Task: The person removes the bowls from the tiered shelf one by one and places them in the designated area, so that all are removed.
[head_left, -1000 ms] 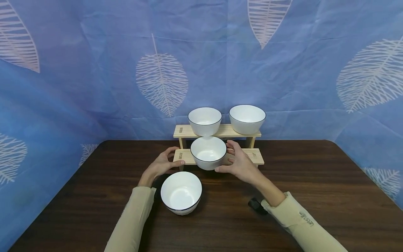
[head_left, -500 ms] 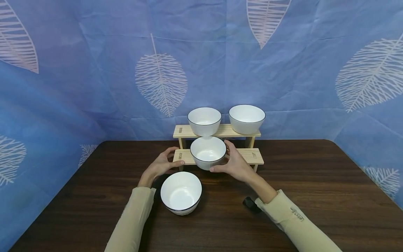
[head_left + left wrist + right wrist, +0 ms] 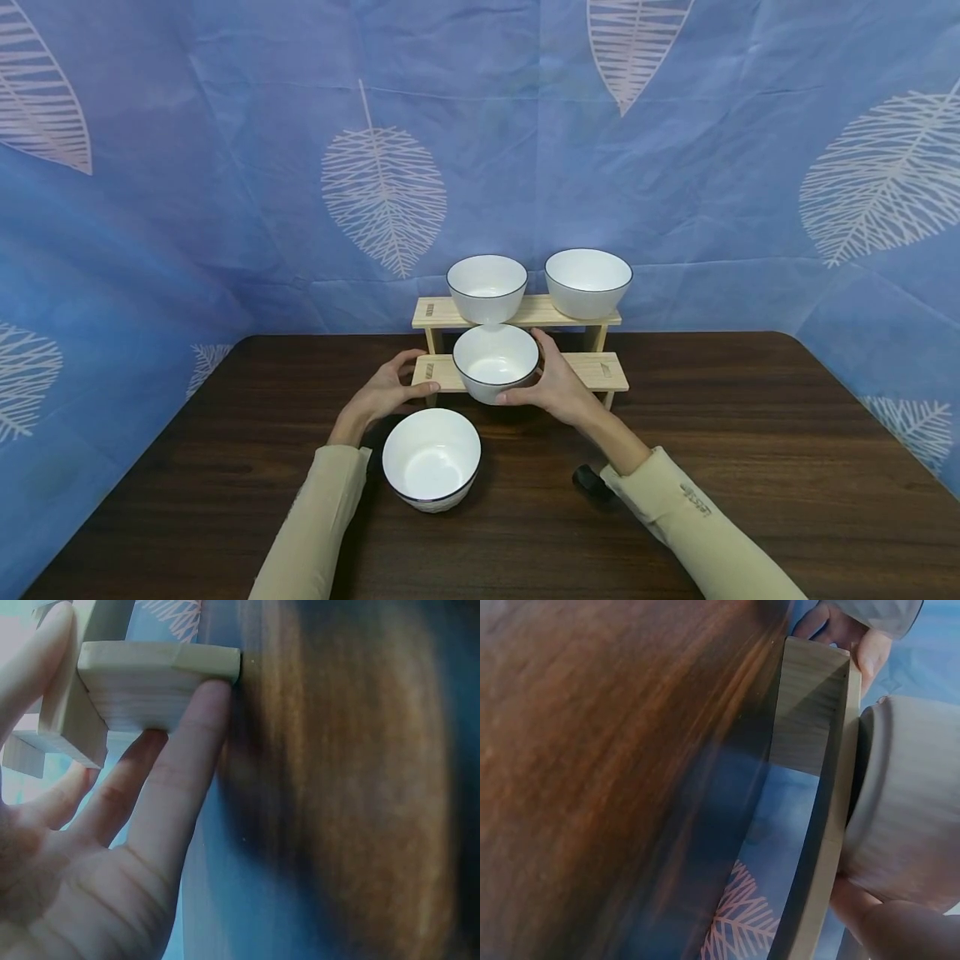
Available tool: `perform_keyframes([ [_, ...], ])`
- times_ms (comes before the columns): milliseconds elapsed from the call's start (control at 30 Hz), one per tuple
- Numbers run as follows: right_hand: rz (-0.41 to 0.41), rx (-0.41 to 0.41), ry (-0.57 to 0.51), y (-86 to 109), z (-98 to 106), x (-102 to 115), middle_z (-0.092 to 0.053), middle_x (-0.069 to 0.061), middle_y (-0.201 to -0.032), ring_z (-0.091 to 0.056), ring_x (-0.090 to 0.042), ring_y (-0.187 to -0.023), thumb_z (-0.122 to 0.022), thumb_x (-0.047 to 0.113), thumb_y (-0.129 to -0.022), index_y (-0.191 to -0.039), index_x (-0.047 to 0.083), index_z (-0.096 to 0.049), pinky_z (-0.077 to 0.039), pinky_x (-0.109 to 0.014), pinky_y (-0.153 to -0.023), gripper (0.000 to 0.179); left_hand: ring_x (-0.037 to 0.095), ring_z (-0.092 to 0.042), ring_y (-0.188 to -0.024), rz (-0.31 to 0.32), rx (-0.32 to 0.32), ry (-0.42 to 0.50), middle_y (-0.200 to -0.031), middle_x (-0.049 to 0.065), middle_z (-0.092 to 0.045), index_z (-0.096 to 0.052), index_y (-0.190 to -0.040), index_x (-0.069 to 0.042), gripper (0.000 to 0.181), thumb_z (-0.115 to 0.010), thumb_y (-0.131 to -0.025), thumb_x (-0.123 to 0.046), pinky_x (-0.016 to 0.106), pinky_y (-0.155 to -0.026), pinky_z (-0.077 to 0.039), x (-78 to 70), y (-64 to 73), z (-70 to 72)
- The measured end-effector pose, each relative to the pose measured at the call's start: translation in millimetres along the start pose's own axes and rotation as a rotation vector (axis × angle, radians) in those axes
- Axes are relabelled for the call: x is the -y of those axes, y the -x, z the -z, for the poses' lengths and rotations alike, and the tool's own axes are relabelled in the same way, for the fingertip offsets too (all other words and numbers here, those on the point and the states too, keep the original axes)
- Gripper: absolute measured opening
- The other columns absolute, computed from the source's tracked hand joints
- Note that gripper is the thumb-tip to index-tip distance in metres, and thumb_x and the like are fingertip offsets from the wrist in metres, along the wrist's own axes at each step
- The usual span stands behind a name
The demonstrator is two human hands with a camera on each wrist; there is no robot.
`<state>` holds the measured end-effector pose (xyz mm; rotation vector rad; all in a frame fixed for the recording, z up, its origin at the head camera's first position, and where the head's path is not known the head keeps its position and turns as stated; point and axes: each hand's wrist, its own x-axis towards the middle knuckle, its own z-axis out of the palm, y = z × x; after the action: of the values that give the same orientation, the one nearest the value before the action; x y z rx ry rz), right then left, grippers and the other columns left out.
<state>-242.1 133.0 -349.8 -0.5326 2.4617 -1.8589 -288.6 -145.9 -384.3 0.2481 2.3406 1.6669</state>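
My right hand (image 3: pixel 552 387) holds a white dark-rimmed bowl (image 3: pixel 496 365) at its right side, thumb low in front. In the head view this bowl stands upright at the lower shelf of a wooden two-step rack (image 3: pixel 581 367); its base (image 3: pixel 866 772) lies close along the shelf in the right wrist view, and I cannot tell if all of it touches. At the rack's left end, my left hand (image 3: pixel 384 390) grips the lower step, thumb at the front corner. Fingers (image 3: pixel 176 780) press against the step's leg (image 3: pixel 161 682) in the left wrist view.
Two more white bowls, a left one (image 3: pixel 487 287) and a right one (image 3: pixel 588 283), stand on the upper shelf. Nearer, a patterned white bowl (image 3: pixel 432 458) sits on the dark wooden table (image 3: pixel 675 533), beside the left forearm. A blue leaf-print cloth (image 3: pixel 495 150) hangs behind.
My right hand has moved left onto the bowl's side and now holds it; its forearm has shifted left too. The bowl has barely moved, and my left hand stays at the rack.
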Motion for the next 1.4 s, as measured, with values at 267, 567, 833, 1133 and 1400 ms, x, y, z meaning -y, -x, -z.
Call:
perform_keyframes([
  [267, 0.067, 0.001, -0.045, -5.2, -3.9, -3.8, -0.038, -0.025, -0.148, -0.042, -0.041, -0.134, -0.088, 0.005, -0.072, -0.157, -0.002, -0.014, -0.030, -0.054, -0.114, 0.113, 0.043, -0.060, -0.116, 0.002, 0.003, -0.009, -0.146, 0.031, -0.042, -0.029, -0.157, -0.003, 0.076, -0.072, -0.095, -0.013, 0.057, -0.094, -0.052, 0.7, -0.8, 0.4],
  [567, 0.104, 0.007, -0.133, -10.3, -10.1, -11.0, -0.038, -0.026, -0.148, -0.046, -0.041, -0.131, -0.085, -0.004, -0.071, -0.157, -0.003, -0.010, -0.036, -0.049, -0.111, 0.114, 0.042, -0.061, -0.116, 0.011, 0.001, -0.006, -0.145, 0.030, -0.043, -0.028, -0.157, -0.004, 0.076, -0.072, -0.096, -0.013, 0.057, -0.094, -0.052, -0.1, -0.3, 1.6],
  [833, 0.060, -0.036, -0.081, -10.6, -11.9, -12.5, -0.038, -0.026, -0.148, -0.045, -0.041, -0.131, -0.087, 0.001, -0.071, -0.155, -0.003, -0.013, -0.037, -0.049, -0.110, 0.113, 0.043, -0.060, -0.117, 0.017, 0.013, -0.005, -0.146, 0.030, -0.042, -0.028, -0.157, -0.004, 0.076, -0.072, -0.095, -0.014, 0.057, -0.094, -0.052, 0.0, -1.6, 1.8],
  [1133, 0.005, -0.038, -0.026, -5.3, -7.6, -7.7, -0.036, -0.028, -0.148, -0.044, -0.042, -0.132, -0.087, 0.008, -0.072, -0.155, -0.005, -0.012, -0.036, -0.051, -0.110, 0.113, 0.045, -0.059, -0.119, 0.013, 0.017, 0.003, -0.146, 0.030, -0.042, -0.027, -0.158, -0.004, 0.078, -0.072, -0.095, -0.013, 0.058, -0.094, -0.052, 0.0, -0.5, 1.2],
  [1400, 0.019, -0.036, -0.017, 5.6, 0.5, -4.4, -0.037, -0.028, -0.148, -0.046, -0.041, -0.130, -0.087, 0.010, -0.071, -0.154, -0.005, -0.015, -0.037, -0.049, -0.109, 0.111, 0.045, -0.059, -0.119, 0.002, 0.013, 0.002, -0.146, 0.030, -0.043, -0.027, -0.157, -0.003, 0.078, -0.073, -0.095, -0.013, 0.059, -0.093, -0.052, 0.6, -1.4, 1.5],
])
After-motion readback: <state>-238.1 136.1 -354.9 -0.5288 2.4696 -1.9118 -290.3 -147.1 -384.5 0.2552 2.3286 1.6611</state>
